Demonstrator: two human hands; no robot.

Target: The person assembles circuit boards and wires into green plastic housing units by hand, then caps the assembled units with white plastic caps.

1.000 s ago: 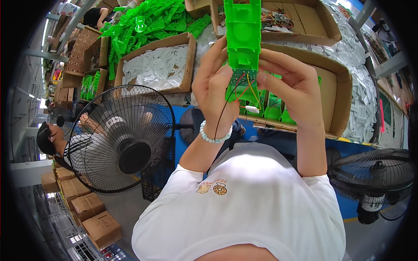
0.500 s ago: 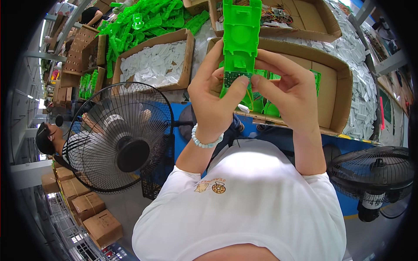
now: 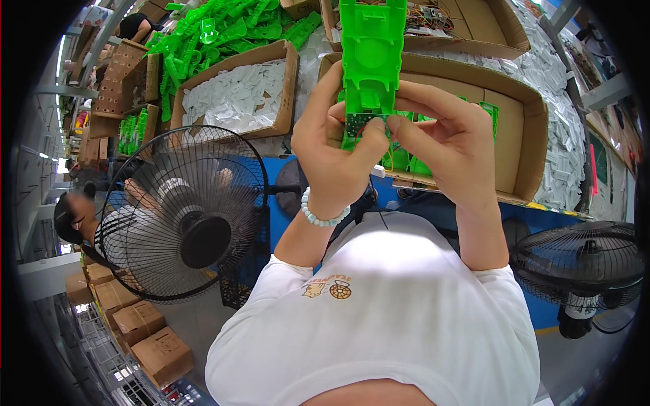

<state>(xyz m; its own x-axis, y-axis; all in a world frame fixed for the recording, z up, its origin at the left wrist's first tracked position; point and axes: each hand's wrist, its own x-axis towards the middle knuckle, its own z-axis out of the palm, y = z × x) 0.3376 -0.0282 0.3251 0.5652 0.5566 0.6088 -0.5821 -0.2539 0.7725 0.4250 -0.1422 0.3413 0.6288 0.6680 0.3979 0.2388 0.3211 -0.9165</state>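
Note:
My left hand is closed round the lower end of a long bright green plastic housing, held up over the bench edge. A small dark green circuit board lies at the housing's near end, with my left thumb pressed on it. My right hand pinches at the right side of the board, thumb and fingers touching the housing's edge; my fingers hide that contact. Thin yellow and red wires hang below the board, with a white connector near them.
Behind my hands, a cardboard box holds more green housings. A box of white parts, a green parts heap and a box with wired boards lie beyond. Fans stand left and right. A person sits at left.
The housing has shifted slightly left with both hands. My left thumb has moved a little on the board, and a dark wire now shows hanging below it.

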